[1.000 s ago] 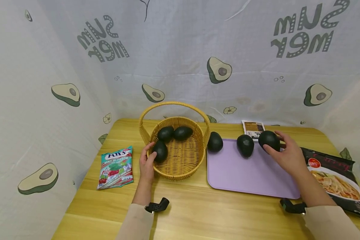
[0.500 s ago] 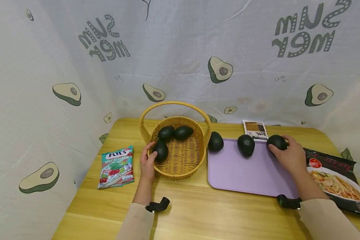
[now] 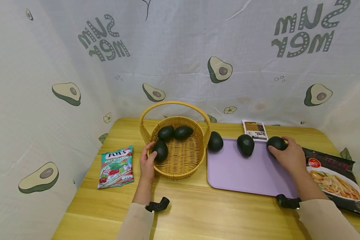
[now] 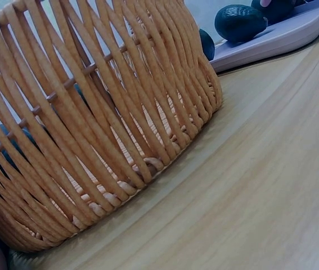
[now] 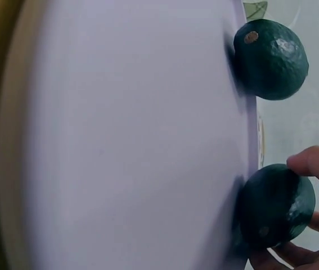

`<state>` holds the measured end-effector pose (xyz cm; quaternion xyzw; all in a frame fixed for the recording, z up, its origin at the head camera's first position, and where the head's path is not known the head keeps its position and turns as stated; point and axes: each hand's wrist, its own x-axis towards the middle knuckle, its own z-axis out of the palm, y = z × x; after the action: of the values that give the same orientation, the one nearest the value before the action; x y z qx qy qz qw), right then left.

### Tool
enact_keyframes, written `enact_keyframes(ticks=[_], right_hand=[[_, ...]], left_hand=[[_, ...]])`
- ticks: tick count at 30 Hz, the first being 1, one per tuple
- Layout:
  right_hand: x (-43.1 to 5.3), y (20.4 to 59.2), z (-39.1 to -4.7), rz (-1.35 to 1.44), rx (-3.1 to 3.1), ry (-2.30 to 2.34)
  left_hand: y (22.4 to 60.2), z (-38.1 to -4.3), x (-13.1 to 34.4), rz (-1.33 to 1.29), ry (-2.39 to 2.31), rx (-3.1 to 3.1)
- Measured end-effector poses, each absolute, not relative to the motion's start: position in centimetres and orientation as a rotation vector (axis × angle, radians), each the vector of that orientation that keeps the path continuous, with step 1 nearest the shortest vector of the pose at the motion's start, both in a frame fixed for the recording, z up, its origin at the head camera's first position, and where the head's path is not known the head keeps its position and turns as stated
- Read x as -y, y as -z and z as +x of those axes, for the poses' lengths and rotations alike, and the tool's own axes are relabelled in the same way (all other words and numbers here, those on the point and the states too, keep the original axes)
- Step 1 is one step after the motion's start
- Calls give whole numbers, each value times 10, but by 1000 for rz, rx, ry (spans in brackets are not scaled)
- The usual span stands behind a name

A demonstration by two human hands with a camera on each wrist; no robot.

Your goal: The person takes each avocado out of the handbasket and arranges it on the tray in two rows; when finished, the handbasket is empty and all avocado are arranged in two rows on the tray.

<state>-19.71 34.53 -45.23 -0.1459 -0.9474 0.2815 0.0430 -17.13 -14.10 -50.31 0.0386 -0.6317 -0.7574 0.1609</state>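
My left hand (image 3: 147,163) holds the left side of a yellow woven basket (image 3: 177,175) with an arched handle. Three dark green avocados lie inside it, one (image 3: 160,151) close to that hand's thumb. In the left wrist view the basket's slatted wall (image 4: 108,112) hides most of the hand. My right hand (image 3: 289,156) grips another avocado (image 3: 276,143) at the far right part of a lilac tray (image 3: 243,173). The right wrist view has thumb and fingers around this avocado (image 5: 277,205). Two more avocados, a middle one (image 3: 245,145) and a left one (image 3: 215,141), sit along the tray's far edge.
A teal bag of Fox's candy (image 3: 116,167) lies left of the basket. Behind the tray is a small white-and-brown packet (image 3: 255,129). A black noodle bag (image 3: 336,181) lies at the right, partly behind my right forearm. A printed curtain (image 3: 180,50) hangs behind the wooden table (image 3: 198,213).
My right hand has moved slightly right and down with its avocado, onto the tray's far right edge, then stayed there. My left hand and the basket have kept still.
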Motion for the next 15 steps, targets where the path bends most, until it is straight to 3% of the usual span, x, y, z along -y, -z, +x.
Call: enact_keyframes(ticks=[15], right_hand=[[-340,449,-198,-492,2909,-854]], left_hand=[[503,-173,141,133,2177,1793]])
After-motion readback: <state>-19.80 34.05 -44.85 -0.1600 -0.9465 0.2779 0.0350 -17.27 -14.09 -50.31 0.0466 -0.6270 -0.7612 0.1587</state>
